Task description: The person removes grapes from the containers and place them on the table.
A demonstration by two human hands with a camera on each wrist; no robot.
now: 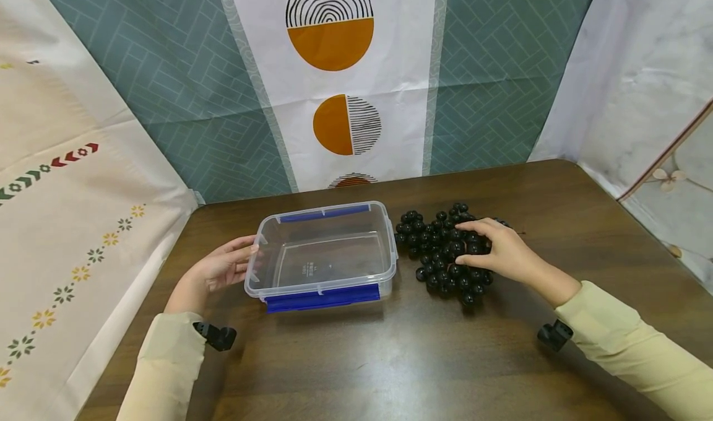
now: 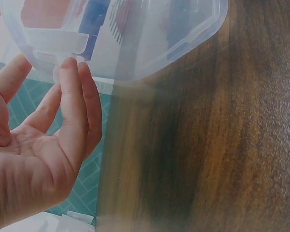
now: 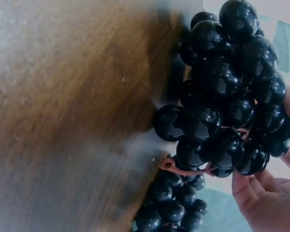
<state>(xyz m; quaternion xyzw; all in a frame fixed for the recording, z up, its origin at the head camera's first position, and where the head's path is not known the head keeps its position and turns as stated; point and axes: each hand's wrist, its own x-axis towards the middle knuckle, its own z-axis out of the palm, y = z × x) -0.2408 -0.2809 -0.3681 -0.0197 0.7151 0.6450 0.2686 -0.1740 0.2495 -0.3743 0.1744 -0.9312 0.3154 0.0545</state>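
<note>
On the left of the tabletop in the head view, my left hand [image 1: 228,263] touches the near-vertical left end of a clear plastic food container [image 1: 320,282] with blue side clips. The left wrist view has the fingertips of this hand [image 2: 53,130] against the container's end [image 2: 150,63], fingers fairly straight. My right hand [image 1: 504,251] grips a bunch of black grapes [image 1: 455,249], thumb and fingers spread around it. Close up in the right wrist view, the bunch [image 3: 222,82] shows a reddish-brown stem; part of the hand [image 3: 275,198] is cut off by the frame.
More black grapes [image 1: 412,226] lie beside the container's right side, and some [image 3: 169,203] appear below the gripped bunch in the right wrist view. The brown wooden table [image 1: 356,365] ends at patterned curtains [image 1: 490,111] behind. A floral cloth [image 1: 67,272] hangs at the left.
</note>
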